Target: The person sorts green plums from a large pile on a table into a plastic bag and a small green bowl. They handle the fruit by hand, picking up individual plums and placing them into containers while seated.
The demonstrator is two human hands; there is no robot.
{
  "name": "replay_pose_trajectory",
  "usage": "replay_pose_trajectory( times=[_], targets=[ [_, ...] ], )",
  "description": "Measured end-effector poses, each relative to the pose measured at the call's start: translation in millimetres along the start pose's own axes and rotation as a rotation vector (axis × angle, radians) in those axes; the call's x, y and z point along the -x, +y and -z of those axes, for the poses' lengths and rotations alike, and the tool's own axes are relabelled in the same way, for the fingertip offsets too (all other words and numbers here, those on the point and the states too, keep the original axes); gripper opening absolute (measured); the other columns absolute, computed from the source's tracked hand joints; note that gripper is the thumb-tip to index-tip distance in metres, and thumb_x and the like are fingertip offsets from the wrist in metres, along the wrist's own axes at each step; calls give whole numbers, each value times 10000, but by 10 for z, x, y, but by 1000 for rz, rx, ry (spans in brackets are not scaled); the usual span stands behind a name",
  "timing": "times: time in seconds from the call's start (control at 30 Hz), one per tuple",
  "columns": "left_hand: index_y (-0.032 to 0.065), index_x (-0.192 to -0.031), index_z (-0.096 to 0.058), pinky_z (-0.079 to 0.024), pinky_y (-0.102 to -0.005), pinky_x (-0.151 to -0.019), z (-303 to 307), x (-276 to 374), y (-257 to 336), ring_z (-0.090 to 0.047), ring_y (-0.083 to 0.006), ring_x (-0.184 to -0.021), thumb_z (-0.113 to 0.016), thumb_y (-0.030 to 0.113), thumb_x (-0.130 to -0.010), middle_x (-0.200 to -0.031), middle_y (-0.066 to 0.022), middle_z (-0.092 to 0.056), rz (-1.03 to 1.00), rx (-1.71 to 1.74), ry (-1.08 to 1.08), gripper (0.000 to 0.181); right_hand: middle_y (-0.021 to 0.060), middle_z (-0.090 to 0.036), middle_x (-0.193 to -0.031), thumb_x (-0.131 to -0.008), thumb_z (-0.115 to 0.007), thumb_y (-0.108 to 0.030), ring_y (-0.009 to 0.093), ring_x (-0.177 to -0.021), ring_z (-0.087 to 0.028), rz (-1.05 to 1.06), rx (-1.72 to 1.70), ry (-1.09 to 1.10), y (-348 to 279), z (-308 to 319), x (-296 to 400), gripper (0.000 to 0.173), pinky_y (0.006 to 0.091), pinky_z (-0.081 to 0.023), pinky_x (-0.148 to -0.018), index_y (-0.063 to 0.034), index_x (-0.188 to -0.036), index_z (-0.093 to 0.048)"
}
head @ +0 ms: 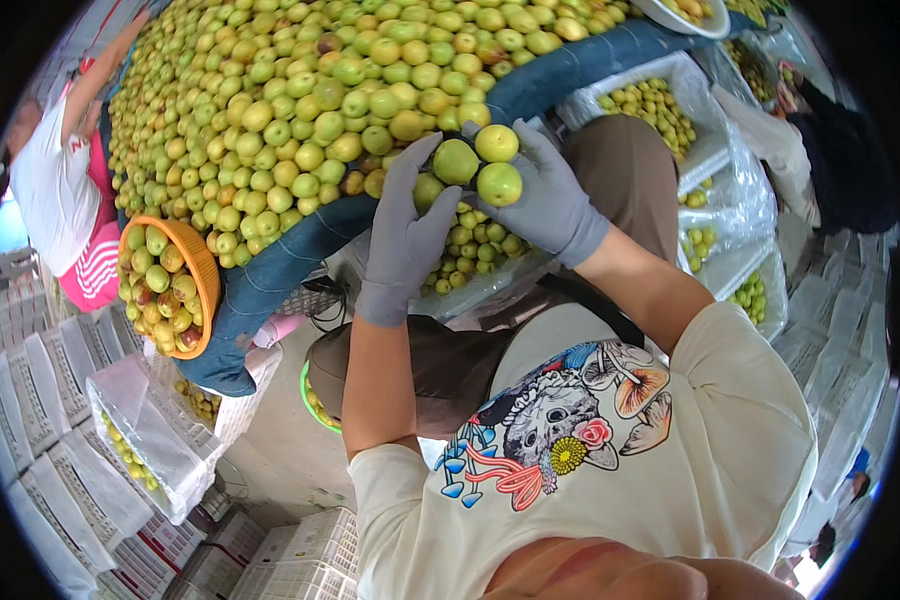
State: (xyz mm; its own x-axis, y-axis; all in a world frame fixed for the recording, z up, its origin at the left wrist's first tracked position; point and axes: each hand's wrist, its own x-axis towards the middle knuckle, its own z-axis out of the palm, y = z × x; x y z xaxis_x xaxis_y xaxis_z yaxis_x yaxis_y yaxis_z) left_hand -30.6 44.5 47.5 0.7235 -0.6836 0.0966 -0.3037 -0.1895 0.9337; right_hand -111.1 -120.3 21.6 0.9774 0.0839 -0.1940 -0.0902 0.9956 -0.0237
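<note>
A large heap of green-yellow round fruit, possibly jujubes (307, 97), fills the padded sorting surface in front of me. Both my hands wear grey gloves and meet at the heap's near edge. My left hand (416, 225) has its fingers around green fruit (455, 162), with another fruit lower against the palm. In my right hand (544, 199) are two yellow-green fruits (499, 184), one above the other. Below the hands, a plastic-lined container (480, 283) holds more green fruit, partly hidden by my wrists.
An orange basket (211, 281) of browner fruit stands at the left on the blue padded rim (292, 255). Lined crates (694, 82) of fruit are at the right, a white bowl (709, 28) beyond. Other people work at left and right. White crates (307, 555) stand behind.
</note>
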Motion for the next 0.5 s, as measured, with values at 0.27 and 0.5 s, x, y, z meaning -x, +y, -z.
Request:
replay_pose_trajectory(
  times=[0.27, 0.5],
  targets=[
    [-58, -1416, -315, -228, -469, -1128, -1122, 103, 339, -308, -418, -1356, -470, -1, -895, -1438, -251, -357, -416, -338, 48, 547, 85, -573, -1226, -976, -457, -467, 241, -1173, -530, 258, -100, -98, -350, 37, 756, 463, 383, -390, -1058, -94, -1233, -554],
    [-81, -1409, -295, -227, -507, -1116, -2226, 121, 850, -300, -493, -1331, -471, 101, -952, -1435, -315, -316, -670, -486, -114, 523, 117, -587, -1141, -936, -419, -606, 251, -1066, -566, 596, -49, -20, -795, 180, 1669, 589, 381, -398, -1030, -90, -1176, -569]
  ],
)
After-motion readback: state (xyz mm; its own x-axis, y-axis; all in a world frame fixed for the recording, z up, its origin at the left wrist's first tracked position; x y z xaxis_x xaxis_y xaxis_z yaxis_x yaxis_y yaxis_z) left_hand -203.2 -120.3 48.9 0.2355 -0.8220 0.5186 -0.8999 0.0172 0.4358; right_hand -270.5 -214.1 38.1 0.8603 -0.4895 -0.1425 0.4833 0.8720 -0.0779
